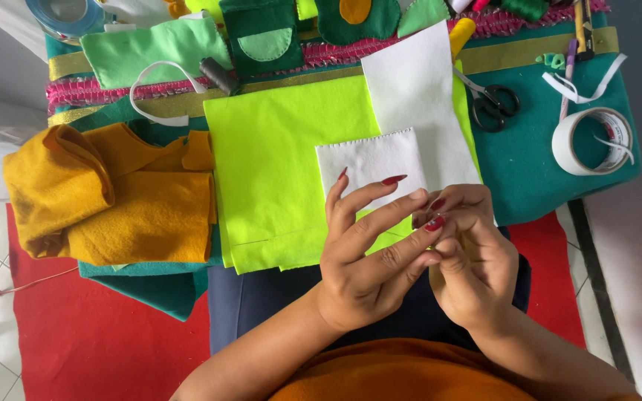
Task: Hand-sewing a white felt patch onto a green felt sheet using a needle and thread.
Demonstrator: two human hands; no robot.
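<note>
- Head view. I take the neon-yellow felt sheet (pixel 276 171) as my landmark; it lies flat at the middle of the work surface.
- Left hand (pixel 369 260) is raised over the sheet's near right corner, fingers spread and loosely curled, tips meeting the right hand; red nails.
- Right hand (pixel 473 260), just right of that corner, has fingers curled in with thumb and forefinger pinched together. I cannot tell what the pinch holds; anything there is too small to see.
- Small white felt square (pixel 369 160) with a stitched edge rests on the sheet's right part, just beyond the fingertips, not held.
- Larger white felt piece (pixel 414 89) overlaps the sheet's far right corner.
- Mustard-yellow felt (pixel 109 193), bunched and folded, touches the sheet's left edge.
- Black-handled scissors (pixel 493 104) lie right of the sheet on teal felt (pixel 544 160).
- White tape roll (pixel 592 141) sits farther right, well apart from the sheet.
- Light green felt piece (pixel 154 48) lies beyond the sheet's far left corner.
</note>
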